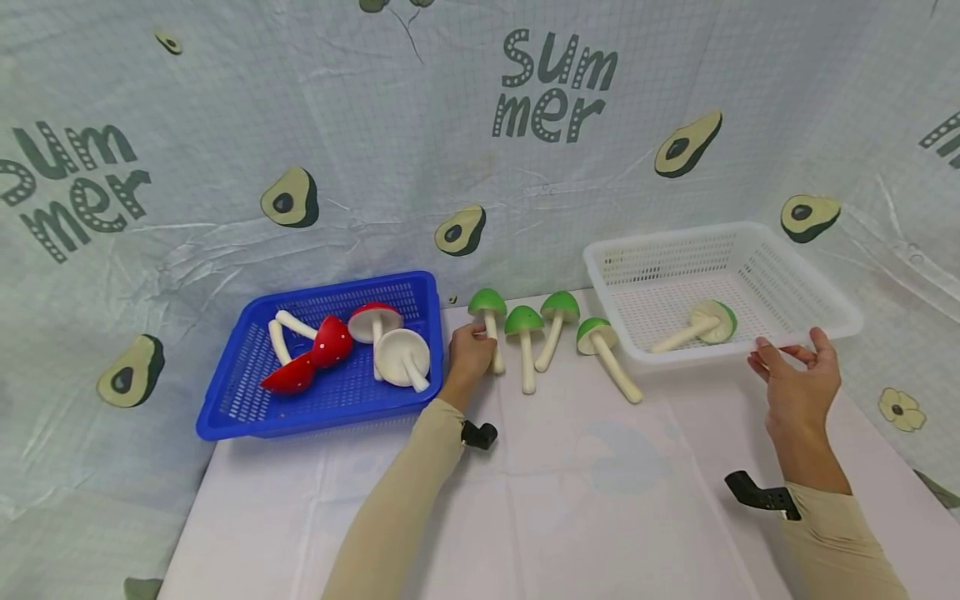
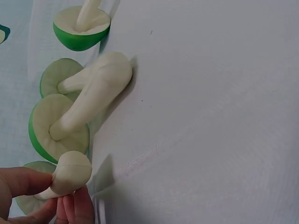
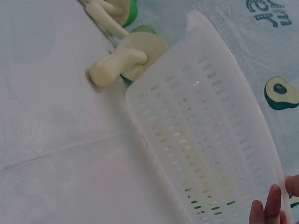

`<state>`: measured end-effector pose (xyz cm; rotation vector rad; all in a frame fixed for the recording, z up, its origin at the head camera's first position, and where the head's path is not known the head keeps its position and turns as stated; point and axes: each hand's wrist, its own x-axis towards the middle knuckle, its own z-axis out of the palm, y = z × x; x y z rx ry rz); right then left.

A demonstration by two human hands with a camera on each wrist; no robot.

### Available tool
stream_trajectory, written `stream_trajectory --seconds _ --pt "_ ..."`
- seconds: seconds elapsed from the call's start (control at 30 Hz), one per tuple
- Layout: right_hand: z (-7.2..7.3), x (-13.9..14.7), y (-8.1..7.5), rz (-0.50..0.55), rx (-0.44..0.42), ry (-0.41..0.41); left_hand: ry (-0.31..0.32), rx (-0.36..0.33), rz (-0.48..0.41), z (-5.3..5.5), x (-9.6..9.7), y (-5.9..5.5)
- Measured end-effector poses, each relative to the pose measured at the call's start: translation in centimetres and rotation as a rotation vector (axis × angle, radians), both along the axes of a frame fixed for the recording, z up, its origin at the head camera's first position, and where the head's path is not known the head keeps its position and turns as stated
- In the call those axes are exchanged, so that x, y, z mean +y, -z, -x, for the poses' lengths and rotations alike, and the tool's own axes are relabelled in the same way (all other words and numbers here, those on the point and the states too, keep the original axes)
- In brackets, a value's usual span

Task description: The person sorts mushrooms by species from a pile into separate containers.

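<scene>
My left hand (image 1: 471, 354) pinches the stem of a green-capped toy mushroom (image 1: 488, 302), the leftmost of the row; in the left wrist view thumb and fingers close round its pale stem (image 2: 74, 172). Three more green-capped mushrooms (image 1: 525, 320) lie just to its right, stems toward me. At the right, my right hand (image 1: 802, 379) grips the front rim of a white perforated basket (image 1: 817, 292), with fingers against its outer wall in the right wrist view. One green-capped mushroom (image 1: 716, 321) lies inside that basket.
A blue perforated basket (image 1: 225, 392) stands left of my left hand, holding several red-capped mushrooms (image 1: 333, 340). Behind the baskets rises a patterned sheet (image 1: 375, 167) with avocado prints. A white cloth (image 1: 570, 500) covers the table.
</scene>
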<state>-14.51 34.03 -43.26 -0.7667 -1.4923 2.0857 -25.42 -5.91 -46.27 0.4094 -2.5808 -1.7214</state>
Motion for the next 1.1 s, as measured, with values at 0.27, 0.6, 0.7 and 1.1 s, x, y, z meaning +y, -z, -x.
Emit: stream_trajectory --seconds 0.27,0.6,0.7,1.1 --pt "0.1 0.1 0.3 -0.009 -0.005 -0.001 0.014 -0.012 -0.158 -0.5 0.0 -0.5" --pt "0.0 0.1 0.4 -0.019 -0.021 -0.005 0.055 -0.015 -0.318 -1.2 0.6 -1.8" --pt "0.0 0.2 0.3 -0.001 -0.021 -0.005 0.065 -0.014 -0.358 -1.4 0.7 -2.3" --pt "-0.1 0.2 0.3 0.01 -0.009 -0.01 0.086 -0.01 -0.422 -1.8 1.1 -3.6"
